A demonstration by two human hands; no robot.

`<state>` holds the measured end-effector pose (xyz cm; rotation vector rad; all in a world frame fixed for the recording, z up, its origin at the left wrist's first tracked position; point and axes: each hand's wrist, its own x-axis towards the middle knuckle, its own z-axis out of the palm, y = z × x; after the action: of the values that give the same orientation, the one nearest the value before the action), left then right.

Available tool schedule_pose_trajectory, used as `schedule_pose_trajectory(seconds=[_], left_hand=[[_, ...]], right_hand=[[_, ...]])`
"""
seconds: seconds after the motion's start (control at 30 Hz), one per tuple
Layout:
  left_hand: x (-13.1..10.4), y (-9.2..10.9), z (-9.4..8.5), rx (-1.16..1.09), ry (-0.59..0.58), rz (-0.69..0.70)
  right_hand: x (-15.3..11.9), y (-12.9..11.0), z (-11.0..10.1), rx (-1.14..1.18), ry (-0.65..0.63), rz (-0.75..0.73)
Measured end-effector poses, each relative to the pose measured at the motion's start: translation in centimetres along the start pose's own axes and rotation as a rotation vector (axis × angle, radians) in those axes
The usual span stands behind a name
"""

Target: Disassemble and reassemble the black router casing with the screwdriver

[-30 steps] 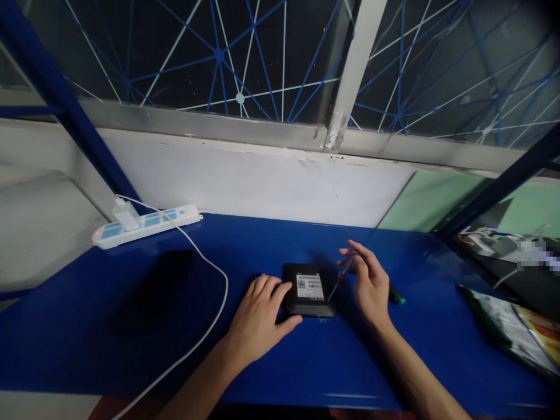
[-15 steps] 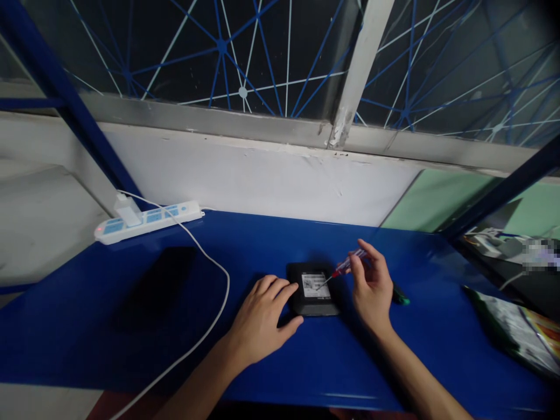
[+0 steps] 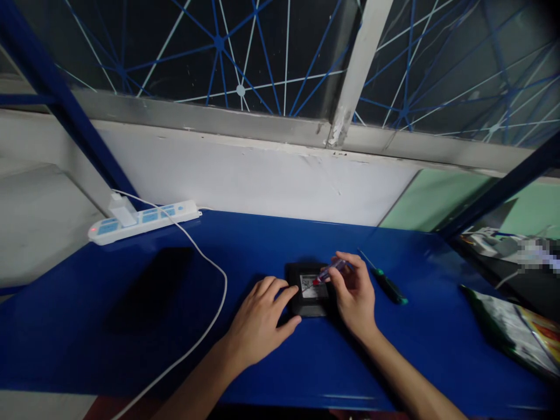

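Note:
A flat black box (image 3: 312, 309) with a white printed label lies on the blue table. My left hand (image 3: 258, 318) is at its left side, fingertips against the edge and thumb by the near left corner, steadying it. In my right hand (image 3: 356, 297) is a screwdriver (image 3: 329, 272) with a clear purplish handle and red collar, pinched between fingers and thumb. Its thin shaft slants down to the left across the label, the tip near the left part. A second screwdriver (image 3: 389, 286), with a dark green handle, lies just right of my right hand.
A white power strip (image 3: 144, 221) with a plugged-in charger sits at the back left. Its white cable (image 3: 225, 286) runs down the table left of my hand. Dark shadow covers the left area. A shiny packet (image 3: 511, 326) lies at the right edge.
My right hand has moved left with the screwdriver, bringing its tip over the label's left part. The green screwdriver now shows in full. My left hand has stayed at the box.

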<state>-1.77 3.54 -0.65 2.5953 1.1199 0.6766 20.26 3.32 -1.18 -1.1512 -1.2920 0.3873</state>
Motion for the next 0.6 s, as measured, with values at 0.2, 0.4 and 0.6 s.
schedule_pose_trajectory(seconds=[0.2,0.4,0.6], left_hand=[[-0.1,0.0,0.0,0.014,0.012,0.037],[-0.1,0.1,-0.2,0.023,0.024,0.044],[-0.2,0.1,-0.2,0.030,0.013,0.032]], right_hand=[[0.3,-0.4,-0.2,0.040,0.049,0.014],[0.0,-1.8,-0.3,0.094,-0.048,0.111],[0.2,-1.3,-0.2,0.079,0.000,0.027]])
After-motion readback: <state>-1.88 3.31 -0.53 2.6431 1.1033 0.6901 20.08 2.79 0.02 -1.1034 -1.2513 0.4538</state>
